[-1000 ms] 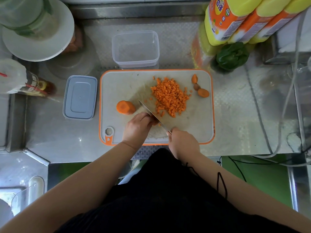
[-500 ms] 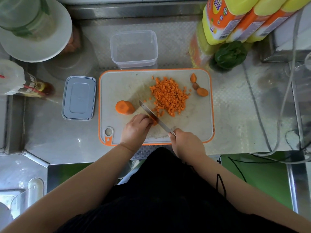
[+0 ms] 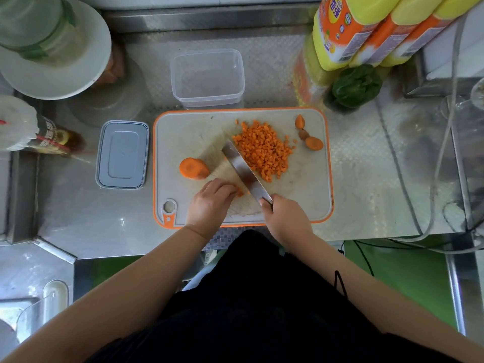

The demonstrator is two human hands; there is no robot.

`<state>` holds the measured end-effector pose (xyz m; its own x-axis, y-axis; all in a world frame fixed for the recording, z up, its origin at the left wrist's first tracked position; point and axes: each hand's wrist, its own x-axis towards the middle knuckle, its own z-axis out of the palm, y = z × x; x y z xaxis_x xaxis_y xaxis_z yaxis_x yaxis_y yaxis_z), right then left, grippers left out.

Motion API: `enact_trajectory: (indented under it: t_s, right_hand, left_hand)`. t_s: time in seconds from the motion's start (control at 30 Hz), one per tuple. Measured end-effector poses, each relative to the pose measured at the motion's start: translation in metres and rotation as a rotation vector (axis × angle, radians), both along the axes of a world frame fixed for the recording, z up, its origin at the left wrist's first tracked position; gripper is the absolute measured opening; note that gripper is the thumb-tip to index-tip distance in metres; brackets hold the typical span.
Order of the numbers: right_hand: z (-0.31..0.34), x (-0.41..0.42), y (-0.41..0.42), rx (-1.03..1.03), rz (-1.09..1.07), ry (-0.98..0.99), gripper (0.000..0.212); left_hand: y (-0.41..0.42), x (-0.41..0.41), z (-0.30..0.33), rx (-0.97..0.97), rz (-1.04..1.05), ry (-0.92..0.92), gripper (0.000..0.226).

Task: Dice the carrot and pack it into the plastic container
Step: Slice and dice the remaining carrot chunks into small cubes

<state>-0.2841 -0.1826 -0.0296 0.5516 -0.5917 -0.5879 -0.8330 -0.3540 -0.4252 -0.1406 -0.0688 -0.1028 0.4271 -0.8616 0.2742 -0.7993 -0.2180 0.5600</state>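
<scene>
A white cutting board with an orange rim (image 3: 183,134) lies on the steel counter. A pile of diced carrot (image 3: 263,150) covers its middle right. A thick carrot stump (image 3: 193,168) stands at the board's left. My left hand (image 3: 210,201) holds down a small carrot piece (image 3: 239,192), mostly hidden under the fingers. My right hand (image 3: 284,218) grips the handle of a knife (image 3: 245,171), whose blade lies tilted between the piece and the pile. The empty clear plastic container (image 3: 208,77) stands just behind the board.
The container's grey lid (image 3: 122,154) lies left of the board. Carrot end scraps (image 3: 309,138) sit at the board's right corner. A white plate (image 3: 56,52) and a sauce bottle (image 3: 39,134) are far left. Yellow bottles (image 3: 366,30), a green vegetable (image 3: 356,86) and cables (image 3: 408,184) are right.
The knife blade has tilted so its flat side shows, beside the diced pile. My left hand stays on the small carrot piece.
</scene>
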Motion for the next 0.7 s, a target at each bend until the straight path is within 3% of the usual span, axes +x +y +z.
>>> enact_trajectory:
  t_s: [0.2, 0.4, 0.57, 0.7]
  right_hand:
    - [0.005, -0.015, 0.008, -0.071, 0.157, 0.067, 0.032]
    - [0.001, -0.015, 0.016, -0.087, 0.207, 0.127, 0.034]
    - [-0.006, -0.002, 0.021, -0.025, 0.109, 0.151, 0.036]
    - [-0.009, -0.004, 0.014, 0.023, -0.059, 0.016, 0.037]
  left_hand:
    - [0.005, 0.002, -0.001, 0.026, -0.030, -0.055, 0.021]
    - [0.003, 0.004, -0.009, 0.066, -0.020, 0.018, 0.021]
    - [0.002, 0.004, -0.009, 0.060, -0.019, 0.030, 0.019]
    - [0.003, 0.001, -0.005, 0.031, -0.036, -0.004, 0.020]
